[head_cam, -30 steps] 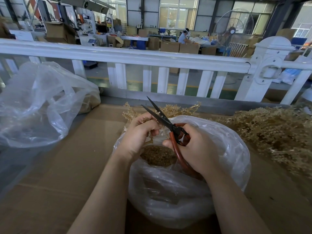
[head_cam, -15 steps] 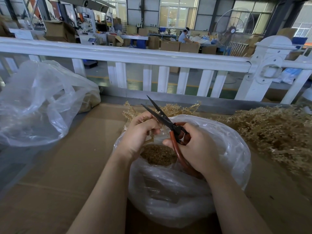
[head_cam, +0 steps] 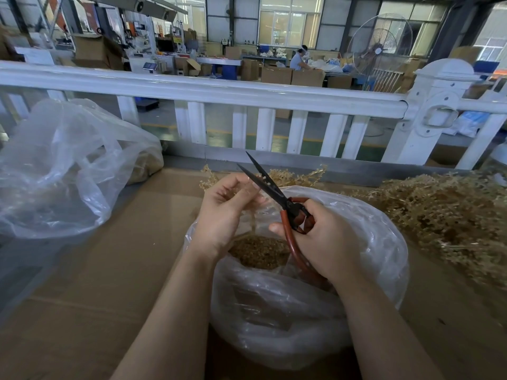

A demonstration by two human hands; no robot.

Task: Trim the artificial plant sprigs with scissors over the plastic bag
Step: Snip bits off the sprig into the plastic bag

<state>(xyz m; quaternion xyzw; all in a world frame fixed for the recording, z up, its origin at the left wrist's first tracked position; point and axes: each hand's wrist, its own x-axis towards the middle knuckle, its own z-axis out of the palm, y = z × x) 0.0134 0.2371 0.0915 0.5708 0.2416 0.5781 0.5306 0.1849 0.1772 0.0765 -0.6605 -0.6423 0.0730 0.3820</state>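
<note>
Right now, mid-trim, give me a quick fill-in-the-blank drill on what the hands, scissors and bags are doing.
1. The scissors are gripped in the ____ hand.
2. The scissors' blades stand ____, tips pointing away from the person.
3. The left hand pinches a sprig over the ____ of the plastic bag.
4. The big pile of sprigs lies on the person's ____ side.

Missing words: right; open; mouth; right
</note>
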